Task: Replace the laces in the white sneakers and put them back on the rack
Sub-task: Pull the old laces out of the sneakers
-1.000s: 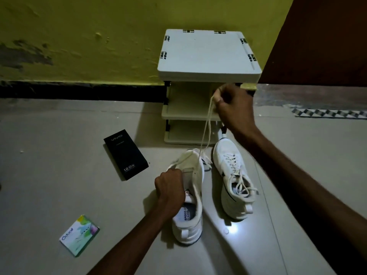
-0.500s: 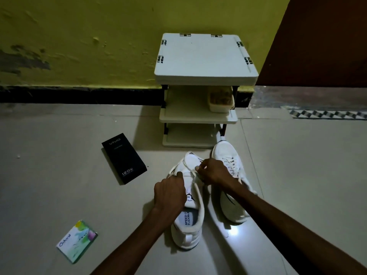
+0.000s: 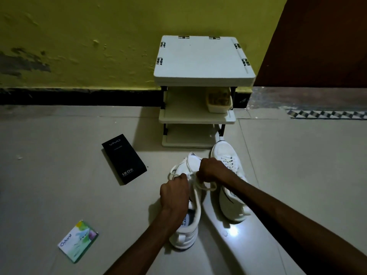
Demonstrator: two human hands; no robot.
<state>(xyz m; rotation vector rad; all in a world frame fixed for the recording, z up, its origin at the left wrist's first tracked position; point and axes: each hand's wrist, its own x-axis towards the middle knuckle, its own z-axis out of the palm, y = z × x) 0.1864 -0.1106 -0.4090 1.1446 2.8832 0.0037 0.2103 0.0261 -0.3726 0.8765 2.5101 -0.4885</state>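
1. The near sneaker (image 3: 193, 164) stands on the floor (image 3: 59, 195), toe toward the rack's (image 3: 202, 62) bottom front edge. The second sneaker (image 3: 224, 153), already laced, lies just beside it, toe by the rack's front right leg.
2. The left hand (image 3: 174, 193) curls over the near sneaker's throat and pins it. Its fingertips are hidden, so I cannot tell whether they also pinch lace.
3. The right hand (image 3: 211, 169) is closed around the lace (image 3: 206, 188), with a slack loop drooping beneath.
4. The lace looks soft, limp and light, so it is best pinched close to its tip for threading.
5. The sneaker seems light, with a pliable upper; the heel collar should give the firmest hold.
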